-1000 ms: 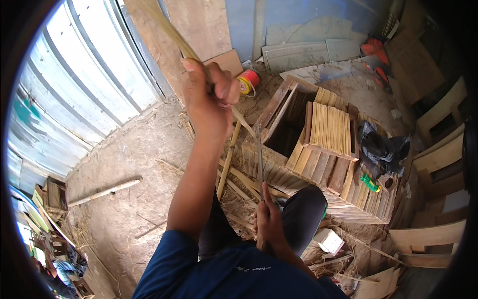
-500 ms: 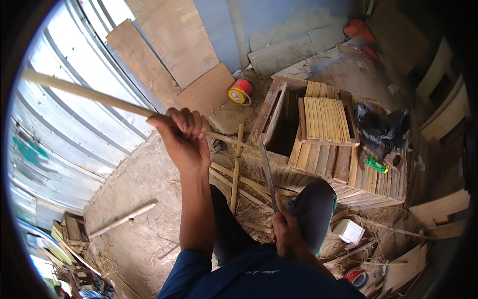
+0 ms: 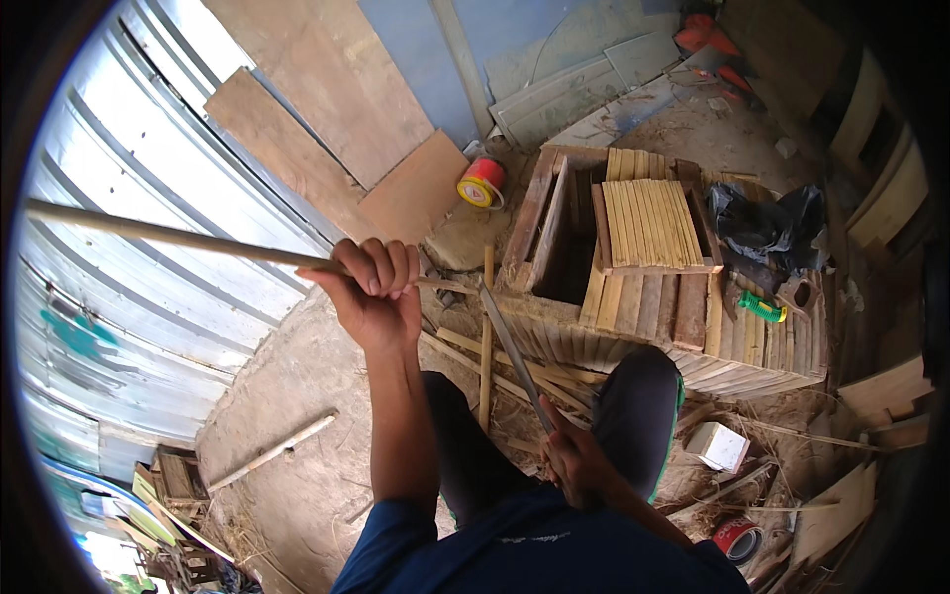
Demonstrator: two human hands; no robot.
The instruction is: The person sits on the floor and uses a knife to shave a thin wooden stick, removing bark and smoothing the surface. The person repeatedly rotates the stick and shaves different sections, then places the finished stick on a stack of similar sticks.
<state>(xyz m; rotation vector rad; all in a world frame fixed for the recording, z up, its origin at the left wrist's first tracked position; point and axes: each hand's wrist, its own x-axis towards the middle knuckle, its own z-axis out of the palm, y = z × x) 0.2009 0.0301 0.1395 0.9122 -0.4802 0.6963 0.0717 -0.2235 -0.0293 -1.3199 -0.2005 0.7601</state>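
Note:
My left hand is raised in front of me, its fingers wrapped round a long, pale bamboo stick. The stick runs from the far left through my fist, and a thinner end shows on the right side of the hand. Low down by my right knee, my right hand grips a long machete; its handle is mostly hidden in the fingers. The blade slants up and left, with its tip close to the stick's right end. Whether they touch, I cannot tell.
Ahead stands a wooden slatted box with an opening. On it lie a slatted panel, a black plastic bag and a green-handled tool. Behind is a red-yellow container. Bamboo pieces lie before me; corrugated metal walls the left.
The machete's tip has swung left, closer to the stick's right end. The stick's far left end has dipped. Both hands keep their grip, and the whole view has shifted slightly.

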